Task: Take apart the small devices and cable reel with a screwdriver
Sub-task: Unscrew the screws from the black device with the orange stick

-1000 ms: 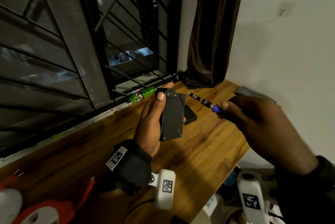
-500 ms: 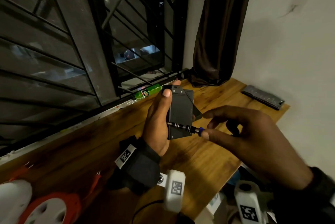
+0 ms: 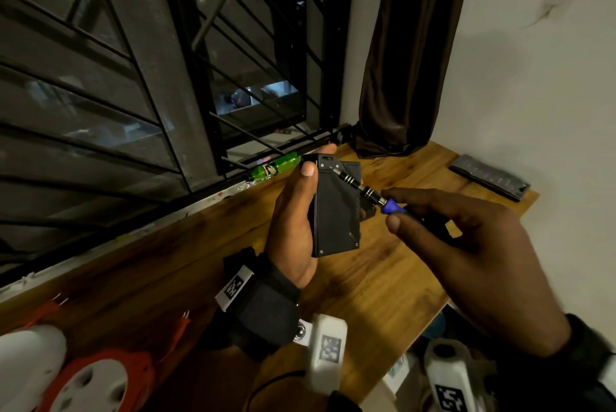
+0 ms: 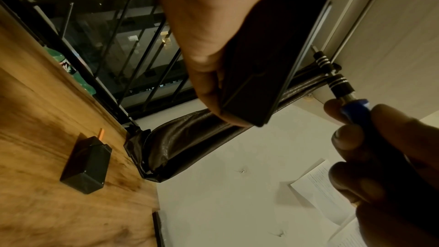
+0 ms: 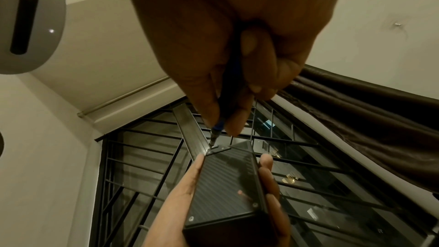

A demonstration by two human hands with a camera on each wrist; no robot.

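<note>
My left hand [image 3: 293, 211] grips a black box-shaped device [image 3: 336, 211] upright above the wooden table [image 3: 383, 295], thumb on its left edge and fingers behind it. The right hand [image 3: 443, 228] pinches the blue-handled screwdriver [image 3: 376, 196]. The screwdriver's tip rests at the top corner of the device's lid [image 5: 217, 147]. A second black device [image 4: 86, 166] lies on the table beyond. The orange and white cable reel [image 3: 90, 381] sits at the lower left.
A green bottle [image 3: 273, 168] lies on the window sill by the barred window. A dark curtain [image 3: 406, 61] hangs at the corner. A flat grey case [image 3: 488, 176] lies near the table's far right edge by the wall.
The right hand moved the screwdriver from the lower part of the device up to its top corner. The left hand kept holding the device upright.
</note>
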